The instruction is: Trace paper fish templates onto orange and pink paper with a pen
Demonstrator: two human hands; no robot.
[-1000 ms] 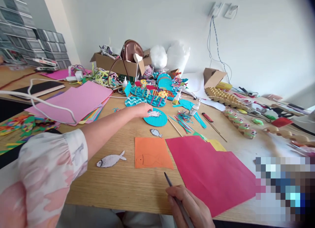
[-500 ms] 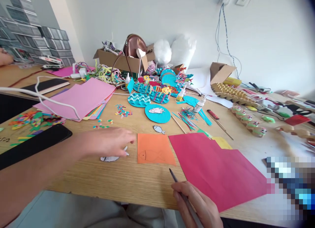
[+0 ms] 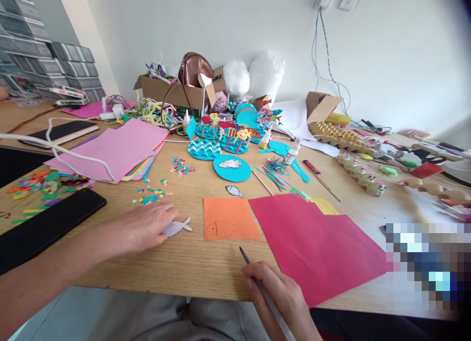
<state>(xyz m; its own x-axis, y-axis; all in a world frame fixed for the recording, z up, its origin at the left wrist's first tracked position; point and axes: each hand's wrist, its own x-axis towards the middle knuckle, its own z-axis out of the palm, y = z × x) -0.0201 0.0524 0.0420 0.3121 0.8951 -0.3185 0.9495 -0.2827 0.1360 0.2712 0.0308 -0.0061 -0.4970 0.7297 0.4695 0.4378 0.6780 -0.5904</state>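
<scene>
My left hand (image 3: 145, 226) lies on the wooden table (image 3: 191, 267), fingers curled over the head of a white paper fish cutout (image 3: 178, 226) whose tail sticks out to the right. Just right of it sits an orange paper square (image 3: 228, 224) with a fish outline drawn on it. My right hand (image 3: 279, 297) rests at the table's near edge, closed around a grey pencil (image 3: 247, 262) whose tip points up towards the orange square. A large red paper sheet (image 3: 320, 245) lies to the right.
A smaller paper fish (image 3: 234, 190) and a teal disc with a fish (image 3: 231, 167) lie further back. Pink paper stack (image 3: 114, 149), black phone (image 3: 44, 228), confetti (image 3: 150, 196), glue bottles, cardboard boxes (image 3: 176, 93) and egg cartons (image 3: 338, 140) crowd the back and sides.
My left hand has pulled back from the teal disc to the near paper fish and now covers its head. The right hand with the pencil has barely moved.
</scene>
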